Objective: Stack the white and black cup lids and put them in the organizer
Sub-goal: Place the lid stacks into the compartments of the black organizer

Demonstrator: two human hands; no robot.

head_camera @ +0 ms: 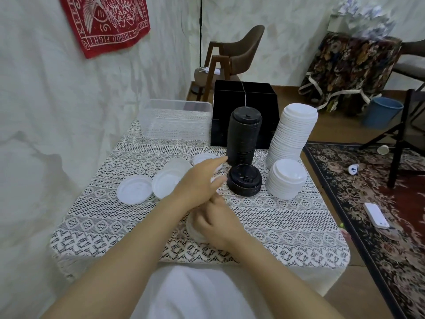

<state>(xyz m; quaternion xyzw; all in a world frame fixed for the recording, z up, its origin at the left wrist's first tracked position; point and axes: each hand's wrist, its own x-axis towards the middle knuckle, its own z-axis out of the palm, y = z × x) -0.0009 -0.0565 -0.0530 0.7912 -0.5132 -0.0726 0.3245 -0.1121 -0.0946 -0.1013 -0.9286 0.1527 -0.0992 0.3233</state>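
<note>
A tall stack of black lids [243, 134] is standing upright just beyond the outstretched fingertips [222, 160] of the left hand [200, 183]. A short black stack [244, 179] is sitting just right of those fingers. Further right, a tall white stack [292, 134] is leaning slightly behind a short white stack [287, 178]. Several loose white lids [134, 189] are lying flat left of the fingers. The right hand [218, 224] is curling its fingers over a low white pile [192, 229]. The black organizer [243, 97] is standing beyond the stacks.
</note>
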